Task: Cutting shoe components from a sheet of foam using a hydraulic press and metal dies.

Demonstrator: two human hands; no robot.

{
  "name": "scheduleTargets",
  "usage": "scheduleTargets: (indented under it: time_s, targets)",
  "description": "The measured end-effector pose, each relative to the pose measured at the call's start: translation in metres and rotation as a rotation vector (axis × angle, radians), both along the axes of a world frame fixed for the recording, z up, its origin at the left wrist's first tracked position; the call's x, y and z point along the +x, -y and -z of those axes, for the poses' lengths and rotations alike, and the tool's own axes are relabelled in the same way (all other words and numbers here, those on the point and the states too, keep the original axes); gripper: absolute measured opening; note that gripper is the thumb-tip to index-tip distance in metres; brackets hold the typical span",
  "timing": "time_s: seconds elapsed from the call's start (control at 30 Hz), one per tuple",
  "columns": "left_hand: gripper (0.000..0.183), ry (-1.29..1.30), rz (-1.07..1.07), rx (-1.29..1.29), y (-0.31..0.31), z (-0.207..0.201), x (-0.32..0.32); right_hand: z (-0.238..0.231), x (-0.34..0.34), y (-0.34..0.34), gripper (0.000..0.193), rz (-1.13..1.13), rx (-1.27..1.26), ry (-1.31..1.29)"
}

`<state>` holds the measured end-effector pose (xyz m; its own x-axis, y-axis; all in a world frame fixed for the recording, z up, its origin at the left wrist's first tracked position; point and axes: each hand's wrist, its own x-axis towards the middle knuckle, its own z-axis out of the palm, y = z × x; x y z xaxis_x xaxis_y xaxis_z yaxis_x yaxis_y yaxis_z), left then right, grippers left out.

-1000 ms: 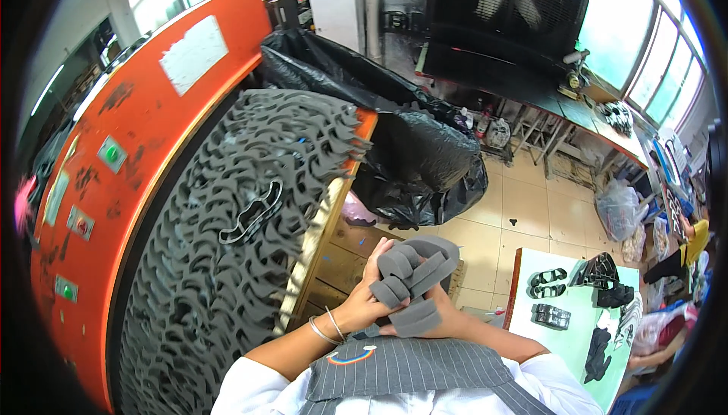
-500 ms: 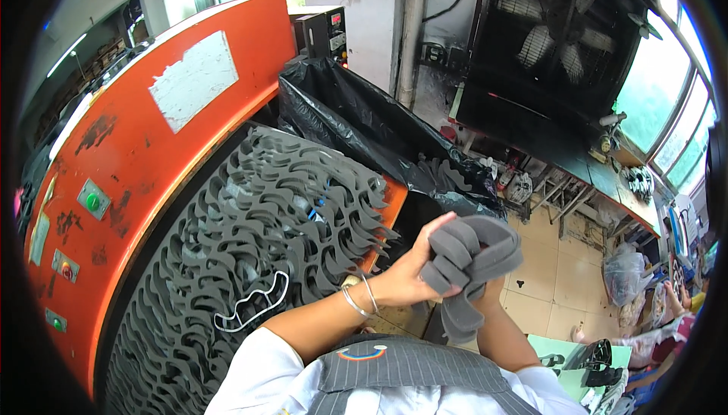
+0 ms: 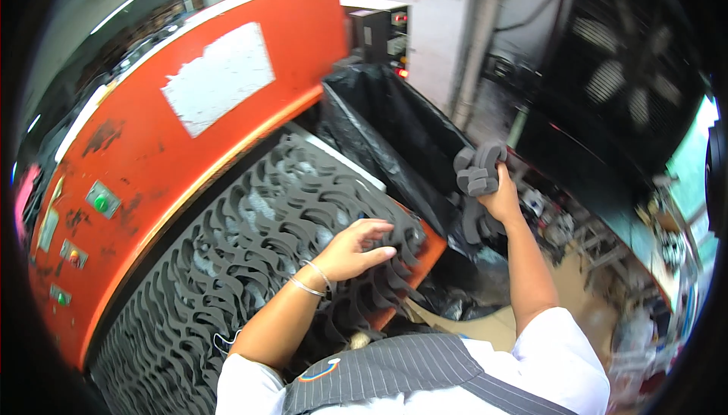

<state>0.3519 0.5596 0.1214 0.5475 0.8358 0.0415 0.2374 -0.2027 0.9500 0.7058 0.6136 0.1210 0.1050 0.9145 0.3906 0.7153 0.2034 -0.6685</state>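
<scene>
My right hand (image 3: 500,197) is stretched out at the far right, closed around a bundle of curved grey foam pieces (image 3: 479,171). The bundle is beside and partly above a bin lined with a black plastic bag (image 3: 394,123). Over the right edge of the machine bed my left hand (image 3: 353,252) is spread and holds nothing. Beneath it lie rows of wavy, crescent-shaped grey foam strips (image 3: 243,263). Whether its fingertips touch them I cannot tell. A thin white loop (image 3: 224,341) lies on the strips, mostly hidden behind my left forearm.
A tall orange machine panel (image 3: 303,43) with several buttons borders the bed at left. The bed's orange corner (image 3: 431,252) sticks out near the bagged bin. A large fan (image 3: 629,74) stands at the far right above a dark bench (image 3: 576,161).
My hands have parted. The right carries the foam bundle forward to the bagged bin; the left has let go and moved over the foam strips. The view has turned somewhat left.
</scene>
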Motion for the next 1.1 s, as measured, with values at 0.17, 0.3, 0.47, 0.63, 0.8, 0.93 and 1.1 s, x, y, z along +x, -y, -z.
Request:
scheduleTargets:
  time_s: [0.17, 0.3, 0.47, 0.63, 0.8, 0.93, 1.1]
  targets:
    - [0.037, 0.003, -0.532, -0.021, -0.048, 0.033, -0.102, 0.007, -0.034, -0.08, 0.109, 0.1, -0.465, 0.635]
    - [0.029, -0.673, -0.827, 0.272, -0.084, 0.006, -0.153, -0.02, -0.141, -0.122, 0.069, -0.484, 0.071, 0.017]
    - [0.033, -0.916, -0.905, 0.456, -0.145, 0.052, -0.199, 0.016, -0.298, -0.182, 0.085, -0.686, -0.25, 0.169]
    - [0.056, -1.202, -0.985, -0.131, -0.174, 0.047, -0.167, 0.052, -0.363, -0.228, 0.103, -0.666, -0.744, 0.254]
    - [0.053, -1.214, -1.065, -0.175, -0.185, 0.048, -0.168, 0.048, -0.385, -0.208, 0.071, -0.574, -0.713, 0.308]
    - [0.052, -1.231, -1.043, -0.237, -0.192, 0.055, -0.175, 0.026, -0.308, -0.197, 0.035, -0.727, -0.499, 0.248]
    - [0.057, -1.214, -1.198, -0.139, -0.181, 0.062, -0.188, 0.05, -0.188, -0.036, 0.038, -1.035, -0.228, 0.026]
